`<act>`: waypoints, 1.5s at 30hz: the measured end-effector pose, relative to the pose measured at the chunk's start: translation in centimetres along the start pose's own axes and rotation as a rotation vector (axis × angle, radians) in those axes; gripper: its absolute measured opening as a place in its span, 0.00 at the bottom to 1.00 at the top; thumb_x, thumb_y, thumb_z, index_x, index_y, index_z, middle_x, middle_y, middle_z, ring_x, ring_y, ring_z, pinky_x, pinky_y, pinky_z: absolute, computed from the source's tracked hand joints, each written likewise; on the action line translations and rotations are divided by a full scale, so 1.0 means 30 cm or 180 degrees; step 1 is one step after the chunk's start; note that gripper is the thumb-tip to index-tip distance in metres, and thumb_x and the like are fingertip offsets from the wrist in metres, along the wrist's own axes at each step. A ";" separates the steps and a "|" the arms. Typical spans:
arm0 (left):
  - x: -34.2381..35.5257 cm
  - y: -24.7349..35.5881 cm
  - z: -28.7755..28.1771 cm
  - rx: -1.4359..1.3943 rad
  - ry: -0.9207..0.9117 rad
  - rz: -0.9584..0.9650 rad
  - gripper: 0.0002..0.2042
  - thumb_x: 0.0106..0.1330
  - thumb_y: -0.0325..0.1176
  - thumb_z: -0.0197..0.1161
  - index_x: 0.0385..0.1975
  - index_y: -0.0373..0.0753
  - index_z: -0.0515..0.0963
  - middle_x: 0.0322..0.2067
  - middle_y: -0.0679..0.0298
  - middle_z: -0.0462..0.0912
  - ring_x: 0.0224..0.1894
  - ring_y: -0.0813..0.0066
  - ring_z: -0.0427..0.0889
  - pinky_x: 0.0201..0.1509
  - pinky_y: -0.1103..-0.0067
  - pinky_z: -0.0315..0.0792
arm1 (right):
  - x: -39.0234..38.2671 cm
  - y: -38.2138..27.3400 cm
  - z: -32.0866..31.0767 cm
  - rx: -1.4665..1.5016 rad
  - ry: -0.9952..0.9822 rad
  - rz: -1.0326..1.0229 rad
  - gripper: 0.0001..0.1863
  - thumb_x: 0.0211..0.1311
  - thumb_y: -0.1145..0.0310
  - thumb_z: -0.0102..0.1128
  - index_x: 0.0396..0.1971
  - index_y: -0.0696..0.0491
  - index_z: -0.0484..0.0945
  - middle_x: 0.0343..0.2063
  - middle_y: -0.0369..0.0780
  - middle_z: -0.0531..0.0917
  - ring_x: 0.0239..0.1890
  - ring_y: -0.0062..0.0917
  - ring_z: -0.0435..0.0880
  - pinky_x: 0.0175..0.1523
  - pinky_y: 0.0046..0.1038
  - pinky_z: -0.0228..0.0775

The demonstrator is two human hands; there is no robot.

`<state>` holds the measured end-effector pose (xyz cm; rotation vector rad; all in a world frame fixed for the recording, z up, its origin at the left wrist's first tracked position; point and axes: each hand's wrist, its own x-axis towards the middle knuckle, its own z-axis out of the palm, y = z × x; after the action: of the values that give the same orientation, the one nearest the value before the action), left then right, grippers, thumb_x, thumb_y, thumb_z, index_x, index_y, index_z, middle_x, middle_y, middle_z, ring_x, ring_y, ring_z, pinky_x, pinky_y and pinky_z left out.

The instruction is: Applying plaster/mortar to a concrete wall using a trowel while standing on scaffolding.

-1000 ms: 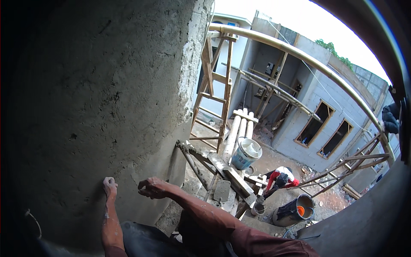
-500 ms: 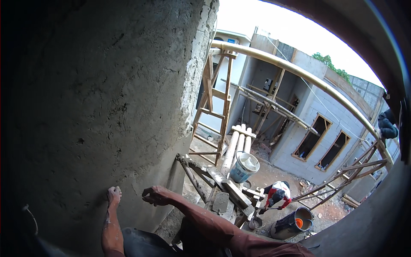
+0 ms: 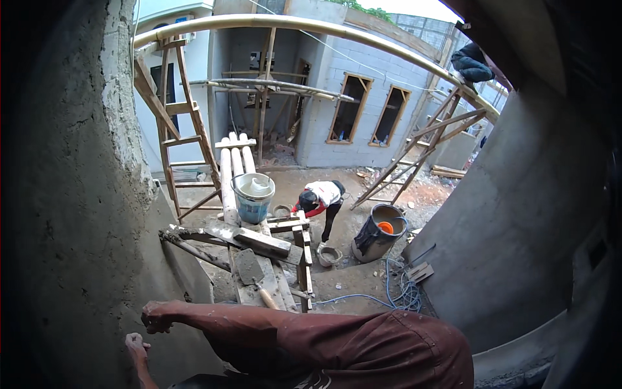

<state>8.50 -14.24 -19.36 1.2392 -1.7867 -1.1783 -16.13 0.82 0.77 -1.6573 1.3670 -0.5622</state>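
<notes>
My left hand is near the rough grey plastered wall at the lower left, its fingers curled in. Just above it my right hand is also closed beside the wall, its brown-sleeved arm stretched across the lower view. Whatever either hand may hold cannot be made out. Beyond the right forearm, a trowel with a wooden handle lies on the scaffold planks, its blade covered with grey mortar. A mortar-smeared board lies farther along.
A bucket stands on the planks. On the ground a co-worker bends over near a dark drum with an orange scoop. Blue hose lies coiled. A bamboo pole spans two wooden trestles; another person perches at right.
My view has swung right, so the wall and hands sit farther left. Both hands stay near the wall, now closer together. The co-worker below has changed stance.
</notes>
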 end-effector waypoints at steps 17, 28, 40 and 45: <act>0.008 -0.026 -0.031 -0.0182 -0.0423 -0.0517 0.16 0.63 0.28 0.52 0.51 0.35 0.69 0.25 0.68 0.72 0.19 0.83 0.71 0.18 0.86 0.62 | 0.015 0.010 -0.015 -0.0272 -0.0392 0.0592 0.16 0.59 0.65 0.49 0.25 0.59 0.83 0.24 0.41 0.86 0.27 0.27 0.87 0.33 0.29 0.82; -0.011 0.074 -0.033 -0.0084 -0.0341 -0.0511 0.17 0.64 0.32 0.56 0.52 0.33 0.71 0.26 0.68 0.75 0.23 0.82 0.74 0.25 0.86 0.68 | 0.031 0.034 -0.017 -0.0477 -0.0322 0.0614 0.17 0.61 0.61 0.49 0.27 0.55 0.84 0.26 0.38 0.87 0.29 0.26 0.87 0.35 0.29 0.81; -0.048 0.100 -0.095 0.0386 -0.0354 -0.0640 0.12 0.67 0.37 0.58 0.41 0.36 0.78 0.27 0.67 0.80 0.30 0.79 0.82 0.28 0.84 0.72 | 0.035 0.015 0.014 -0.0519 -0.0280 0.0425 0.17 0.61 0.60 0.50 0.29 0.55 0.84 0.27 0.38 0.87 0.30 0.24 0.87 0.36 0.29 0.81; -0.058 0.096 -0.098 0.0420 -0.0375 -0.0799 0.12 0.67 0.39 0.58 0.40 0.38 0.78 0.27 0.68 0.80 0.31 0.79 0.81 0.32 0.83 0.73 | 0.041 0.023 0.018 -0.0497 -0.0296 0.0345 0.16 0.61 0.60 0.51 0.29 0.55 0.84 0.27 0.38 0.87 0.31 0.24 0.87 0.37 0.29 0.81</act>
<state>10.63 -13.09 -15.61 1.5351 -1.8596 -1.3128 -15.73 -0.15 -0.33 -1.6986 1.4526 -0.3183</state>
